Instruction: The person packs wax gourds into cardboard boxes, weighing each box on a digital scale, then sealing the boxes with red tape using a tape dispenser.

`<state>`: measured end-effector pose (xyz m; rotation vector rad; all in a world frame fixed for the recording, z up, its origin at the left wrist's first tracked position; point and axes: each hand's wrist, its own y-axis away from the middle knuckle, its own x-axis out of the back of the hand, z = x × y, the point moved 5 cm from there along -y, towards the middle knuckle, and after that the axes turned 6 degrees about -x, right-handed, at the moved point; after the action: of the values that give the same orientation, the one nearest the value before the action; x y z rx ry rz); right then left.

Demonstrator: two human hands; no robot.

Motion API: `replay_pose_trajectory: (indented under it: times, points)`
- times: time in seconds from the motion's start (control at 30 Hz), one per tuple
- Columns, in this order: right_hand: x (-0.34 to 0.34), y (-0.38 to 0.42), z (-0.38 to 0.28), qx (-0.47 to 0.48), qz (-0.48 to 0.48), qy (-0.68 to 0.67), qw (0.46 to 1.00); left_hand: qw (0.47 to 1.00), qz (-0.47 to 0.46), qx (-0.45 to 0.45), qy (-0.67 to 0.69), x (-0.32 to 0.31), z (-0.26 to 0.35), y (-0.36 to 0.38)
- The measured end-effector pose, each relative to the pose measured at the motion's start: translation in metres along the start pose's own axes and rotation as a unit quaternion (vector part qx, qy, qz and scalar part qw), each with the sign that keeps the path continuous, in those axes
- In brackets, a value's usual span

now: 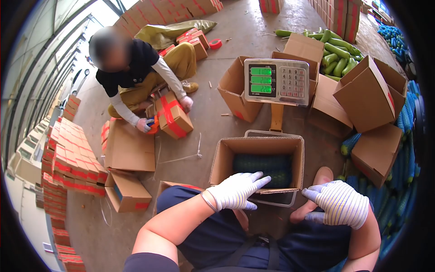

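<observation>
An open cardboard box [220, 156] stands on the scale's platform [288, 199] in front of me. Dark net-wrapped produce [261, 168] lies inside it. My left hand [238, 189], in a striped glove, reaches over the box's near left edge with its fingers spread and nothing held. To the right of the box, near its near right corner, is my right hand [340, 203], gloved too, fingers apart and empty. Beyond the box, the scale's display [276, 82] shows green digits.
At the left a person [136, 75] crouches, handling a red-taped box [173, 114]. Open boxes [367, 97] and green vegetables [337, 54] lie at the right, blue-netted produce [394, 199] below them. Stacked taped boxes [74, 156] line the far left.
</observation>
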<state>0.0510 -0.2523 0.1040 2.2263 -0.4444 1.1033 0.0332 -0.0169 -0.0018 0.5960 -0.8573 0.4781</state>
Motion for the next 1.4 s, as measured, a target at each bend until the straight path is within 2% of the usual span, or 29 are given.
replay_pose_trajectory:
  times: [0.5,0.67,1.4]
  points:
    - [-0.0024,-0.0070,0.0019,0.015,0.022,-0.003,1.000,1.000,0.010,0.006,0.006,0.0029,0.0005,0.0034]
    - [-0.0020,-0.0083,0.0000,-0.009,0.006,0.001,1.000,1.000,0.021,0.003,0.004,0.0037,0.0023,0.0076]
    - [-0.0014,-0.0064,0.0010,-0.010,0.002,-0.003,1.000,0.999,0.033,0.000,0.011,0.0062,0.0041,0.0093]
